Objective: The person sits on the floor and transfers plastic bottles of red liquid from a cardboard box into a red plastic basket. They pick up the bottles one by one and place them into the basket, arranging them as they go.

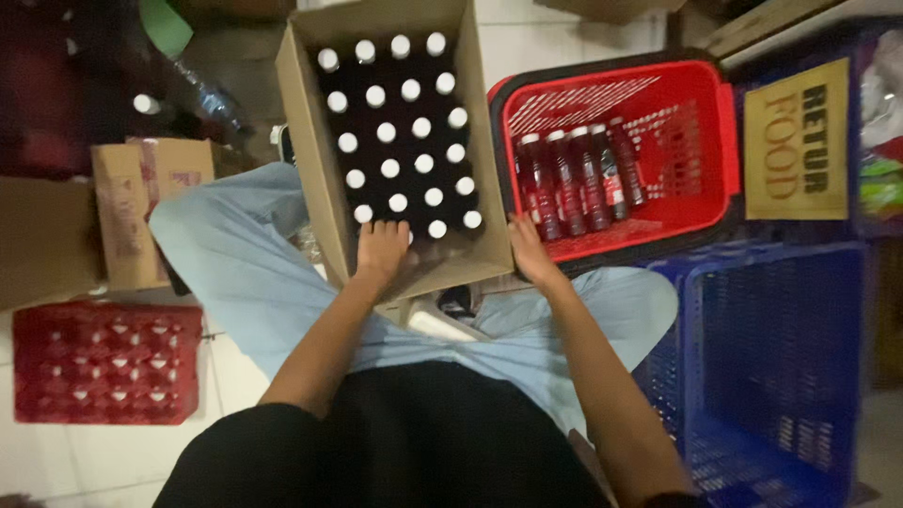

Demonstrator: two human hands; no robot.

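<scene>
- The left hand (381, 246) is reaching, fingers curled, into the open brown cardboard box (310, 132) onto the white-capped dark bottles (400, 141).
- The right hand (529, 249) is lying flat, fingers together, against the box's outer right wall.

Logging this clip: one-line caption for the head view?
Left hand inside brown cardboard box of white-capped dark bottles; right hand at its edge beside red plastic basket.

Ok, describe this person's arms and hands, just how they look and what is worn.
Both forearms are bare, with no sleeves reaching them. The left hand and right hand wear no gloves; no watch or wristband shows, though the dim, soft picture could hide a ring. Nearer the body there is a black top and pale blue trousers.
</scene>
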